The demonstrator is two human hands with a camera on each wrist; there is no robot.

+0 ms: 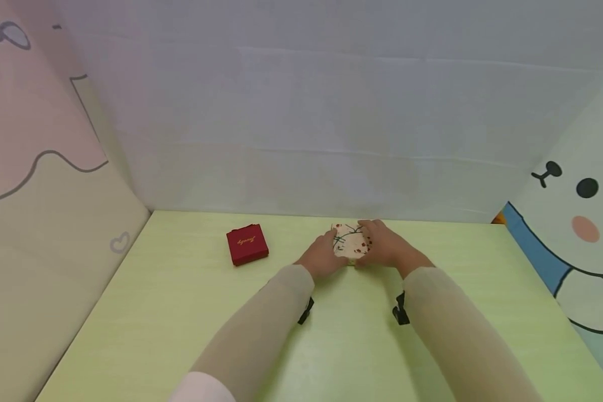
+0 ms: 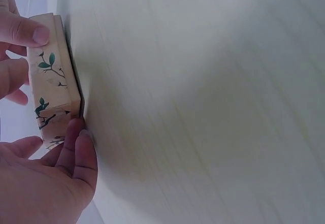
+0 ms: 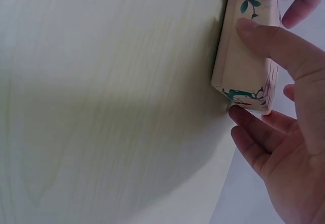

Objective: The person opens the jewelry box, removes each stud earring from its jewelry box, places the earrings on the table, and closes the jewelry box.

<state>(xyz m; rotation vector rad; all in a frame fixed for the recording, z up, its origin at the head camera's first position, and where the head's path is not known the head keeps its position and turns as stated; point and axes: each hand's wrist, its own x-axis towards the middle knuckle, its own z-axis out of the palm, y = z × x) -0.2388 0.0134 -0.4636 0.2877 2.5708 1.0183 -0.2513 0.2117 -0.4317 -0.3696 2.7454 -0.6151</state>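
Note:
A small cream gift box (image 1: 350, 241) with printed twigs, green leaves and red blossoms sits near the back edge of the pale table. My left hand (image 1: 324, 258) holds it at its left side and my right hand (image 1: 388, 245) at its right. In the left wrist view the left hand's fingertips (image 2: 85, 148) curl against one end of the box (image 2: 56, 89), low by the tabletop. The right wrist view shows my right thumb (image 3: 274, 43) on the box's long side (image 3: 236, 71), with fingers at its end.
A dark red box (image 1: 248, 245) with gold lettering lies to the left of my hands. Behind the table (image 1: 181, 312) hangs a plain whitish sheet (image 1: 301, 111). Cartoon-printed panels flank the left (image 1: 50, 240) and right (image 1: 573, 234) sides.

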